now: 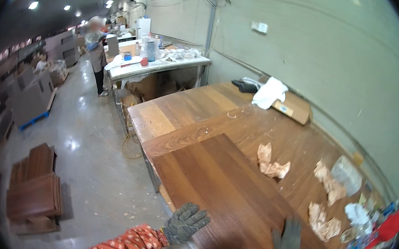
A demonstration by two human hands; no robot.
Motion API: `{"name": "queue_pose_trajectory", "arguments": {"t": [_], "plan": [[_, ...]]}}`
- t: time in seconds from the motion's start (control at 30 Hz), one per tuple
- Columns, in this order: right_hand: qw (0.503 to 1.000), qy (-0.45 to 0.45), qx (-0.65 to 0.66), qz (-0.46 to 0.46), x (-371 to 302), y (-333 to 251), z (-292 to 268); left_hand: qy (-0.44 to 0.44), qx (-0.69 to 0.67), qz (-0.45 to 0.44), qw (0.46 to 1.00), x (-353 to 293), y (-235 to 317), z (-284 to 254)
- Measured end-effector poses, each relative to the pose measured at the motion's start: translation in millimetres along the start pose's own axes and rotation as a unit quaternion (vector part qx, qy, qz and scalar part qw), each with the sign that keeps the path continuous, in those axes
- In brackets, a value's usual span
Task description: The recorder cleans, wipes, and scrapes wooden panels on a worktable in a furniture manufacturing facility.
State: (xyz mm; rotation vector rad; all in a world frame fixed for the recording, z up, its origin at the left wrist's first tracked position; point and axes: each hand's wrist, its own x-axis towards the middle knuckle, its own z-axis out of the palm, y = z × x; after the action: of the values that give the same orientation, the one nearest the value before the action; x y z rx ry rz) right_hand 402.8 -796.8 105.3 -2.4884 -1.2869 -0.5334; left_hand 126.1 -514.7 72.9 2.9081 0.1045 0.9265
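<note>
A brown wood-grain panel [222, 190] lies flat on the workbench in front of me. My left hand [186, 224], in a dark grey-green glove, is at the panel's near left edge with its fingers stretched out and nothing held. On the panel's near right part, my right hand [287, 238] lies flat in a similar glove, thumb apart from the fingers. Whether the left palm presses on the panel I cannot tell. Crumpled tan paper [271, 162] sits just beyond the panel, and another crumpled piece [324, 223] is to the right of my right hand.
Rags, a red cloth [387, 230] and small items crowd the bench's right end. A white cloth [270, 93] and a cardboard box [293, 108] lie by the wall. Stacked brown panels [34, 197] stand on the floor at left. Another person [95, 55] stands by the farther table [167, 63].
</note>
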Motion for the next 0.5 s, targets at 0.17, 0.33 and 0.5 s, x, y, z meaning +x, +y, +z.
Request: {"name": "queue_pose_trajectory", "arguments": {"t": [0.17,0.33,0.5], "plan": [[0.992,-0.038,0.056,0.109,-145.6,-64.9,-77.8,-0.068,0.112,0.110,0.985,-4.8,-13.6,-9.5],[0.980,-0.188,-0.056,0.036,-182.3,-117.0,-123.5,-0.103,0.133,0.143,0.975,1.7,7.6,-10.4],[0.988,-0.123,-0.087,-0.018,-242.0,-82.2,-113.1,-0.041,0.158,0.157,0.974,-33.2,50.4,-38.5]]}}
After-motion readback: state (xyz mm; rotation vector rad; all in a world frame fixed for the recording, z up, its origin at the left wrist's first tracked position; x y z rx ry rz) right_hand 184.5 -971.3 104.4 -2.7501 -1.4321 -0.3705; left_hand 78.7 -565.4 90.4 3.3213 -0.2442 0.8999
